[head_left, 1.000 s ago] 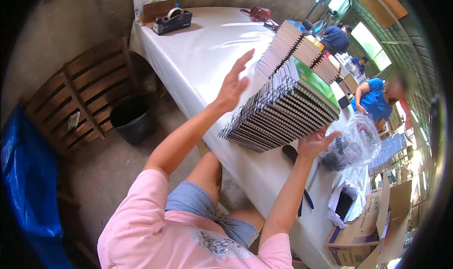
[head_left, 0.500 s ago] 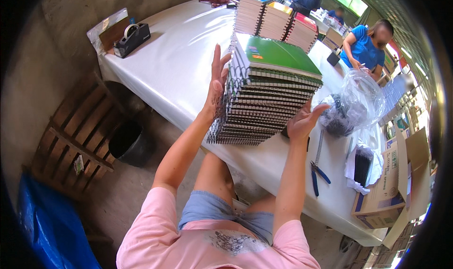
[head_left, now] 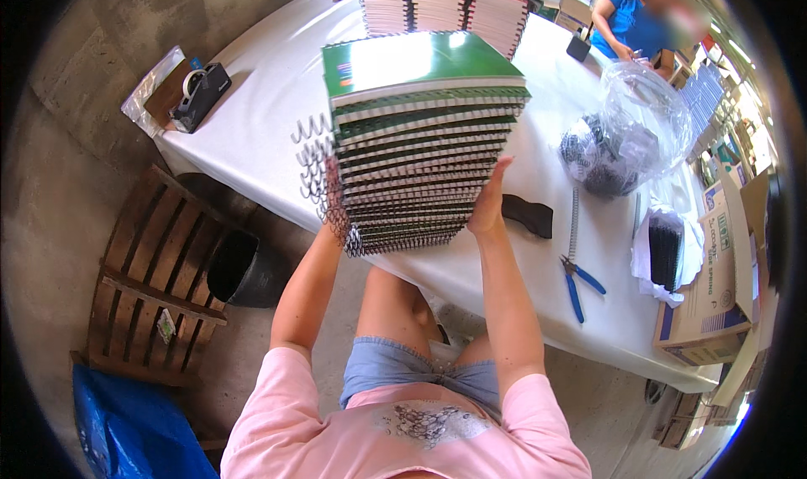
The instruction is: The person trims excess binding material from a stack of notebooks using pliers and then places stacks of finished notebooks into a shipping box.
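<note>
Here, stack: green-covered books, centre of the frame, between the two hands; layers a little uneven.
Bound edges: face the lower frame, running roughly left to right; coil ends jut past the left flank.
Left hand: at the stack's lower left, partly screened by coil ends; finger closure cannot be told.
Right hand: against the lower right flank, thumb up, other fingers mostly hidden; clasping or only pressing, cannot tell.
Nearer hand: neither clearly; one per flank.
Base: over the near edge of the table in this view; resting or raised, unclear.
Cover: white, smooth, glossy toward upper left.
Right side: strip, dark, just beside the right hand; then loose coil, pliers, clear bag, carton lower right.
Behind: three book piles, top middle.
Upper left: tape dispenser, well apart.
Room: pallet and bin left; tarp lower left; co-worker upper right.
</note>
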The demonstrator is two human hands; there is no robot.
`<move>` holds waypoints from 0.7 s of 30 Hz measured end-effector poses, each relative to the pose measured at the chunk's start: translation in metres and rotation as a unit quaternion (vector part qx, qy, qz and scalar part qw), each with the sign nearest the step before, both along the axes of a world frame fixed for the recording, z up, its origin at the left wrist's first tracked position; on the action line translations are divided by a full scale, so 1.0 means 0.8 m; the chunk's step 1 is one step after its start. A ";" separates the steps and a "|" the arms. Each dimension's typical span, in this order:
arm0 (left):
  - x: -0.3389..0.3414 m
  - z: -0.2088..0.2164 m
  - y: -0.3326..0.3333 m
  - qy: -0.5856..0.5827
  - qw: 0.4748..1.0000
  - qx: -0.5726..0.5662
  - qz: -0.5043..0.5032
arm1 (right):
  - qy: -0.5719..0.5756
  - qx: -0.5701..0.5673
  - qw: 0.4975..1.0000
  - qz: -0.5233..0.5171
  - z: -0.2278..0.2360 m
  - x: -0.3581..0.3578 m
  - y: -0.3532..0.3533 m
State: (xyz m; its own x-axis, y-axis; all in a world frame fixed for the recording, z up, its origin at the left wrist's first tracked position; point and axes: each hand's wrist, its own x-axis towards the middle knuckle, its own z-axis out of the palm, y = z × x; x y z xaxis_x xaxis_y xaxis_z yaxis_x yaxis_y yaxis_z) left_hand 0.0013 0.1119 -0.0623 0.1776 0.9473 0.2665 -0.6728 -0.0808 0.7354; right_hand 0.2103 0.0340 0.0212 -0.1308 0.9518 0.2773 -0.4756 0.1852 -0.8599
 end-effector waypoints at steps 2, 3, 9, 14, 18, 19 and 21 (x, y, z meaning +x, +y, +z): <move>-0.020 -0.045 0.012 -0.015 0.998 -0.064 -0.021 | -0.003 -0.001 1.000 0.025 0.002 -0.005 -0.003; -0.024 -0.063 0.018 -0.022 0.996 -0.086 -0.032 | 0.002 -0.003 1.000 0.008 -0.001 -0.002 0.000; -0.047 -0.135 0.035 -0.051 0.984 -0.154 -0.070 | 0.021 0.057 0.993 -0.105 -0.020 -0.011 -0.002; -0.055 -0.164 0.040 -0.054 0.978 -0.181 -0.089 | -0.025 0.054 0.998 -0.028 -0.020 -0.020 0.005; -0.066 -0.170 0.044 -0.055 0.976 -0.191 -0.091 | -0.027 0.080 0.996 0.007 -0.017 -0.012 0.006; -0.067 -0.173 0.044 -0.056 0.976 -0.192 -0.090 | -0.025 0.073 0.997 0.015 -0.020 -0.008 0.005; -0.066 -0.179 0.042 -0.058 0.975 -0.197 -0.091 | -0.032 0.050 0.997 -0.048 -0.039 0.001 0.005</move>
State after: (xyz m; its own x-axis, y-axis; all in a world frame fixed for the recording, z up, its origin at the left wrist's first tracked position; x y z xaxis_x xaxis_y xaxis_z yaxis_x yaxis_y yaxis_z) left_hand -0.0515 0.1456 -0.2053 0.3421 0.9361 -0.0822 -0.7307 0.3200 0.6030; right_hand 0.2112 0.0379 -0.0100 -0.0608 0.9289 0.3652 -0.3969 0.3132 -0.8628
